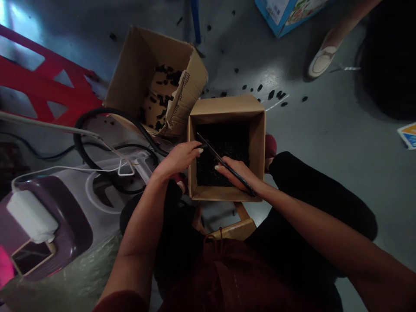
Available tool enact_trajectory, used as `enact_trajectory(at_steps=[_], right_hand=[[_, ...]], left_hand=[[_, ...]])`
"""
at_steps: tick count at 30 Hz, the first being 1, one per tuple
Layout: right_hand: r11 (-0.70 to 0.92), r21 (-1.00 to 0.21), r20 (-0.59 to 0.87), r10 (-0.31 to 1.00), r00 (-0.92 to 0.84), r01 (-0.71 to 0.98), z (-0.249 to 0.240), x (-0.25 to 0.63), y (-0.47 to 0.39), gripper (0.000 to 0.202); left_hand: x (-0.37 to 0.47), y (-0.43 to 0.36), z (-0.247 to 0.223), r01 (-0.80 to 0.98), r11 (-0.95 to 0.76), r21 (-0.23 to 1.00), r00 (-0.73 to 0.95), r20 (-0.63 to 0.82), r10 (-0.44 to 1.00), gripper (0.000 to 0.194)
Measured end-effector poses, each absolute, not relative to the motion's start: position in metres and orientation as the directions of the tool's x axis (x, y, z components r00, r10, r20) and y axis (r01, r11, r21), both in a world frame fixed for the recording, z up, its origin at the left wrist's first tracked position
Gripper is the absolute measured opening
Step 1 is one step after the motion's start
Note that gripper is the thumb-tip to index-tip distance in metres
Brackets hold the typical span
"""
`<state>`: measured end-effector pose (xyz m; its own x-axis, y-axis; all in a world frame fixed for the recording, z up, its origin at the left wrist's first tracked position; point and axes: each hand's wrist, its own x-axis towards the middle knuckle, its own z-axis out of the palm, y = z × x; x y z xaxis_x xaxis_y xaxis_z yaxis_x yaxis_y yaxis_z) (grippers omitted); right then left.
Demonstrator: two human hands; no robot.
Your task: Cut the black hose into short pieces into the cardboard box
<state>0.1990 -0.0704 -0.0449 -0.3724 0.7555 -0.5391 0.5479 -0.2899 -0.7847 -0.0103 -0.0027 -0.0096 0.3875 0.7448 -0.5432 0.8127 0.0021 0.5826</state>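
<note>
My left hand [185,155] is over the left edge of a cardboard box [226,105], its fingers closed around a small black piece [203,147]. A thick black hose [136,123] loops in from the left and reaches this hand; whether it joins the piece is hidden. In my right hand [236,172], above the box, is a long, thin knife-like tool [211,148]. Its dark handle end points toward my wrist and its narrow tip slants up left, close to the black piece. Dark bits [214,171] cover the bottom of the box.
Left of the box stands a second carton [125,73] with scattered black chunks inside. More chunks [271,94] lie on the floor. A grey-purple stool [61,208] carries a white adapter [32,216]. A person's shoe [321,62] is at upper right, near a blue carton [282,26].
</note>
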Motion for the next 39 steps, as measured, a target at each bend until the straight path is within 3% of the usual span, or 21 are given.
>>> enact_trajectory(at_steps=[6, 9, 14, 18, 25, 30, 36, 39], right_hand=[[-0.627, -0.719, -0.694, 0.62, -0.365, 0.301, -0.041, 0.196, -0.072, 0.028], [-0.692, -0.697, -0.7, 0.601, -0.385, 0.188, -0.04, 0.196, -0.069, 0.029], [-0.649, -0.74, -0.655, 0.637, -0.407, 0.176, -0.044, 0.196, -0.066, 0.029], [-0.636, -0.758, -0.64, 0.686, -0.346, 0.141, -0.045, 0.194, -0.063, 0.026], [-0.601, -0.796, -0.584, 0.793, -0.173, -0.07, -0.049, 0.195, -0.052, 0.05], [-0.559, -0.828, -0.543, 0.82, -0.179, -0.045, -0.045, 0.197, -0.047, 0.049], [-0.491, -0.871, -0.478, 0.856, -0.197, -0.019, -0.04, 0.207, -0.039, 0.045], [-0.482, -0.876, -0.473, 0.868, -0.154, -0.028, -0.04, 0.213, -0.034, 0.045]], left_hand=[[-0.008, -0.004, -0.01, 0.778, 0.038, 0.628, 0.394, -0.533, 0.749, 0.039], [-0.007, -0.005, -0.01, 0.732, 0.045, 0.68, 0.421, -0.503, 0.755, 0.044], [-0.006, -0.005, -0.008, 0.692, 0.004, 0.722, 0.495, -0.478, 0.726, 0.049], [-0.002, -0.006, -0.007, 0.701, 0.073, 0.709, 0.452, -0.521, 0.724, 0.057], [0.012, -0.015, -0.009, 0.716, 0.141, 0.684, 0.444, -0.601, 0.665, 0.069], [0.018, -0.023, -0.014, 0.72, 0.09, 0.688, 0.48, -0.588, 0.651, 0.063], [0.014, -0.021, -0.019, 0.775, -0.136, 0.618, 0.547, -0.547, 0.633, 0.042], [0.013, -0.019, -0.015, 0.76, -0.123, 0.638, 0.558, -0.544, 0.626, 0.039]])
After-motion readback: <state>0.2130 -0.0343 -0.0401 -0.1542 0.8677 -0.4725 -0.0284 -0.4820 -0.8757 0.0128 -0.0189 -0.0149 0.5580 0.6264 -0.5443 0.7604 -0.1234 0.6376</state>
